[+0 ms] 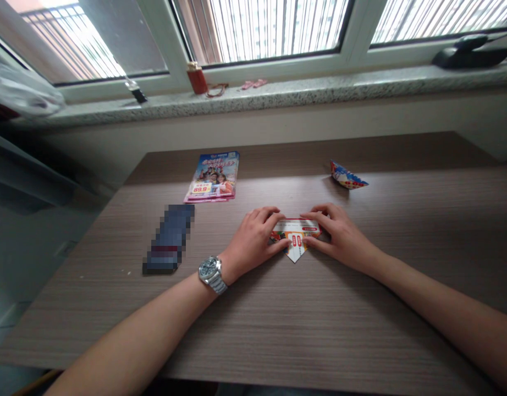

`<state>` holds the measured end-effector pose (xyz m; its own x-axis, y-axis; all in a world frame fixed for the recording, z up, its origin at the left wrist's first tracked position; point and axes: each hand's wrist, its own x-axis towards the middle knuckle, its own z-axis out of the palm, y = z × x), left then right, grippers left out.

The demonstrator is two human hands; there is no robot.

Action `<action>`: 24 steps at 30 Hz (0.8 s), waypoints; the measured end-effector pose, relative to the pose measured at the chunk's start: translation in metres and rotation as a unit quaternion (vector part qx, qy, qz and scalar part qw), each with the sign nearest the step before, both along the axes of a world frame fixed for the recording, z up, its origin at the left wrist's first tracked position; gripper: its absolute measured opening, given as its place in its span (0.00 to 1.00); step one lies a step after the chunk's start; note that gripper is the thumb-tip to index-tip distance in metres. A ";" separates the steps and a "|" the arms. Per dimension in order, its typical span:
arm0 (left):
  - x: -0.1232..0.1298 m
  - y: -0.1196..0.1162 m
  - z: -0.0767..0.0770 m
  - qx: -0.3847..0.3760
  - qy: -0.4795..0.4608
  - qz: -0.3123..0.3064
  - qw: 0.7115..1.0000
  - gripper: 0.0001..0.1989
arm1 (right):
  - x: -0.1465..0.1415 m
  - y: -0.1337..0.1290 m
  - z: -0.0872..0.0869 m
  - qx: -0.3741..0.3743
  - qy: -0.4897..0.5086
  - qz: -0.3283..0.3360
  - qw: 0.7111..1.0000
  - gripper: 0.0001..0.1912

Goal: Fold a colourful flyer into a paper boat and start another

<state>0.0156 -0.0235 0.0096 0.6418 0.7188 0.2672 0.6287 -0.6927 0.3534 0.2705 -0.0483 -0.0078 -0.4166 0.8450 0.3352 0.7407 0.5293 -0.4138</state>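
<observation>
A folded printed paper [295,238] lies on the wooden table, its pointed end toward me and a straight red edge at the far side. My left hand [258,236], with a silver watch [212,274] at the wrist, holds the paper's left side between thumb and fingers. On the right side, my right hand [334,234] does the same, thumb near the middle and fingers at the far corner. Beyond my right hand stands a folded paper boat [347,177] with blue and red print.
A stack of colourful flyers [214,176] lies at the back left, with a blurred-out dark phone-like object [170,239] in front of it. On the granite windowsill [303,94] are a red lighter-like item [197,78], small pink pieces [254,84] and a black object [470,53].
</observation>
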 end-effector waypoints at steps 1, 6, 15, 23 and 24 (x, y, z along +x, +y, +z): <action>0.000 0.000 0.000 0.001 -0.002 -0.001 1.000 0.22 | 0.000 0.000 0.000 0.002 -0.001 0.000 1.000 0.23; 0.001 0.000 0.001 0.001 -0.007 -0.010 1.000 0.20 | 0.000 -0.001 0.001 0.016 -0.001 0.000 1.000 0.20; 0.003 0.000 0.002 0.008 0.001 -0.016 1.000 0.20 | -0.002 -0.001 0.004 0.052 -0.003 0.041 0.998 0.12; 0.001 0.000 -0.001 0.023 0.021 -0.039 0.999 0.13 | -0.002 -0.002 0.004 0.019 0.016 0.081 0.996 0.12; 0.001 0.000 -0.001 0.021 0.019 -0.040 0.999 0.13 | -0.002 -0.003 0.005 0.019 0.014 0.079 0.997 0.13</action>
<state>0.0168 -0.0234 0.0088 0.7071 0.6531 0.2710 0.5824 -0.7553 0.3005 0.2684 -0.0514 -0.0027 -0.5341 0.7555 0.3796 0.6349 0.6548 -0.4100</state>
